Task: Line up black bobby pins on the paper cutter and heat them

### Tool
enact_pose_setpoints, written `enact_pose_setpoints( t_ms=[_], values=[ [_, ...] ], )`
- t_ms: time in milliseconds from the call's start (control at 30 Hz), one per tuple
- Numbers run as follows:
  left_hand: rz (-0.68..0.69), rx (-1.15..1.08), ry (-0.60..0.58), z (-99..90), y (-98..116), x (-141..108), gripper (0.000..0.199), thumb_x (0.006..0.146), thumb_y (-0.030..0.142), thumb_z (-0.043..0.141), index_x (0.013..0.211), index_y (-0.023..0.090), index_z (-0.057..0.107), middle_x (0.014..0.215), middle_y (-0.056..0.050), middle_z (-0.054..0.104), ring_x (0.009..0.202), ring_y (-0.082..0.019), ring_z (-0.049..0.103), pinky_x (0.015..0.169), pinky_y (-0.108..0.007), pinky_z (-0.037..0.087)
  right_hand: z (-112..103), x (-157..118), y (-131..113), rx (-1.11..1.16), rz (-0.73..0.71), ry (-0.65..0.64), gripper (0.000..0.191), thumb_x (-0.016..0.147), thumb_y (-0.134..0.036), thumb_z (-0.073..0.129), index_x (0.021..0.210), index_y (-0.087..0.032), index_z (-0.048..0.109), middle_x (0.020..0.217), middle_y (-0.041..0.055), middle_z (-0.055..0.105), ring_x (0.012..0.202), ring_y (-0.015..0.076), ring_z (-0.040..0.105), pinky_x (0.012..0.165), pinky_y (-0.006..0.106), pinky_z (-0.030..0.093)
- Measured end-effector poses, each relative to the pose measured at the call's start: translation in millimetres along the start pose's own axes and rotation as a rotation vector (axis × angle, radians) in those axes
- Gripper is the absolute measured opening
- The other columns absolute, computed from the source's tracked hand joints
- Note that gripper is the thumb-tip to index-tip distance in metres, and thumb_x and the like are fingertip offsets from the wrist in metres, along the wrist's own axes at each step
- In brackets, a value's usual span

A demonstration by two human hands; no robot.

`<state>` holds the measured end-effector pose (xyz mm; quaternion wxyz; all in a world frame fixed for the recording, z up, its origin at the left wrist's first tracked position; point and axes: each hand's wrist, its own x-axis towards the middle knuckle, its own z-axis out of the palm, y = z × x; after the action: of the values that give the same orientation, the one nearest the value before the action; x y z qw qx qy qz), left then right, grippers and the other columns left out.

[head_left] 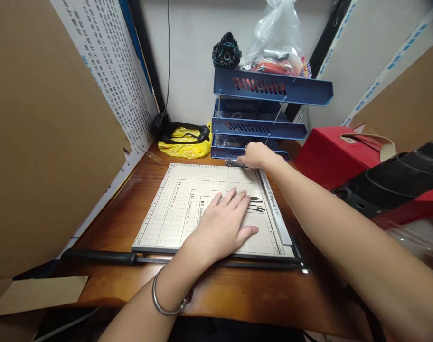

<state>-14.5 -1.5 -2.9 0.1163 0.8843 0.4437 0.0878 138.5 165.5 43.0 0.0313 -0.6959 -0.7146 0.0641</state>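
Observation:
A cream paper cutter board [174, 209] with printed grid lines lies on the wooden table. My left hand [225, 225] rests flat on it, fingers spread, holding nothing. Just right of its fingertips are several short black strips or marks [257, 204]. The black cutter handle [102, 256] and its arm lie along the board's near edge. Beyond the board's far right corner, my right hand [254, 156] reaches down with its fingers curled at a small clear packet [233, 163] in front of the blue rack; what the fingertips grip is hard to make out.
A blue tiered rack [273, 88] stands at the back, with a clear plastic bag [278, 42] on top. Left of it lies a yellow bag [184, 147] with a black object on it. A red box [339, 154] and a black cylindrical arm [398, 178] are on the right.

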Motion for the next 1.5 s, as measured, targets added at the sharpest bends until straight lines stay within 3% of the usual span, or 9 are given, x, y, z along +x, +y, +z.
enact_pose_setpoints(
  t_ms=[267, 367, 467, 667, 833, 1067, 1167, 1267, 1500],
  values=[
    [-0.062, -0.053, 0.062, -7.5, -4, -2, 0.063, 0.104, 0.051, 0.053, 0.155, 0.016, 0.044, 0.167, -0.011, 0.041, 0.159, -0.033, 0.03, 0.128, -0.055, 0.029, 22, 24, 2, 0.023, 0.081, 0.018, 0.06, 0.087, -0.049, 0.072, 0.124, -0.002, 0.072, 0.123, 0.0295, 0.072, 0.119, 0.0385, 0.069, 0.095, 0.043, 0.056],
    [-0.168, -0.053, 0.13, -22.8, -17, 11, 0.046, 0.103, 0.045, 0.055, 0.139, 0.017, 0.06, 0.149, -0.014, 0.062, 0.143, -0.035, 0.053, 0.118, -0.052, 0.044, 20, 23, 4, 0.056, 0.113, 0.036, 0.054, 0.089, -0.046, 0.067, 0.123, -0.004, 0.073, 0.122, 0.0283, 0.073, 0.117, 0.0376, 0.071, 0.092, 0.042, 0.056],
    [-0.278, -0.047, 0.226, -39.0, -42, 45, 0.035, 0.099, 0.038, 0.059, 0.123, 0.015, 0.07, 0.125, -0.015, 0.075, 0.117, -0.034, 0.069, 0.102, -0.049, 0.054, 17, 15, 10, 0.08, 0.153, 0.077, 0.048, 0.09, -0.044, 0.064, 0.122, -0.009, 0.074, 0.123, 0.0262, 0.073, 0.115, 0.0351, 0.072, 0.089, 0.039, 0.056],
    [-0.311, -0.107, 0.235, -39.7, -84, 135, 0.035, 0.098, 0.038, 0.058, 0.12, 0.017, 0.075, 0.124, -0.013, 0.076, 0.118, -0.03, 0.069, 0.102, -0.038, 0.052, 15, 2, 26, 0.044, 0.243, 0.157, 0.058, 0.084, -0.056, 0.072, 0.122, -0.011, 0.073, 0.122, 0.0257, 0.073, 0.116, 0.0362, 0.07, 0.091, 0.042, 0.055],
    [-0.331, -0.165, 0.178, -28.9, -90, 174, 0.047, 0.09, 0.047, 0.066, 0.125, 0.016, 0.074, 0.128, -0.016, 0.075, 0.121, -0.033, 0.068, 0.101, -0.038, 0.052, 18, 0, 36, 0.026, 0.278, 0.158, 0.059, 0.083, -0.061, 0.072, 0.114, -0.012, 0.075, 0.117, 0.0237, 0.075, 0.112, 0.0353, 0.072, 0.087, 0.04, 0.056],
    [-0.343, -0.183, 0.097, -28.3, -89, 196, 0.031, 0.081, 0.043, 0.071, 0.089, 0.015, 0.08, 0.102, -0.017, 0.08, 0.1, -0.033, 0.074, 0.087, -0.036, 0.055, 24, -1, 42, -0.009, 0.271, 0.251, 0.066, 0.084, -0.059, 0.071, 0.13, -0.013, 0.062, 0.118, 0.0228, 0.075, 0.11, 0.0365, 0.072, 0.087, 0.043, 0.054],
    [-0.349, -0.183, 0.078, -26.4, -87, 199, 0.028, 0.079, 0.042, 0.073, 0.081, 0.015, 0.079, 0.096, -0.018, 0.08, 0.097, -0.033, 0.074, 0.084, -0.037, 0.055, 26, 0, 45, -0.028, 0.173, 0.239, 0.044, 0.089, -0.052, 0.068, 0.12, -0.021, 0.068, 0.112, 0.0172, 0.077, 0.109, 0.0344, 0.072, 0.085, 0.04, 0.053],
    [-0.362, -0.191, 0.067, -23.3, -86, 199, 0.027, 0.079, 0.042, 0.076, 0.08, 0.015, 0.078, 0.095, -0.016, 0.08, 0.096, -0.031, 0.074, 0.086, -0.037, 0.055, 27, 2, 48, -0.038, 0.173, 0.237, 0.035, 0.09, -0.049, 0.066, 0.109, -0.022, 0.074, 0.11, 0.0172, 0.078, 0.109, 0.0347, 0.073, 0.085, 0.04, 0.053],
    [-0.418, -0.249, 0.084, -23.4, -91, 196, 0.031, 0.094, 0.046, 0.07, 0.095, 0.015, 0.075, 0.103, -0.009, 0.078, 0.105, -0.024, 0.072, 0.099, -0.044, 0.054, 30, -2, 56, -0.047, 0.241, 0.265, 0.037, 0.091, -0.046, 0.063, 0.112, -0.018, 0.073, 0.111, 0.0182, 0.077, 0.109, 0.0376, 0.073, 0.084, 0.042, 0.052]
  ],
)
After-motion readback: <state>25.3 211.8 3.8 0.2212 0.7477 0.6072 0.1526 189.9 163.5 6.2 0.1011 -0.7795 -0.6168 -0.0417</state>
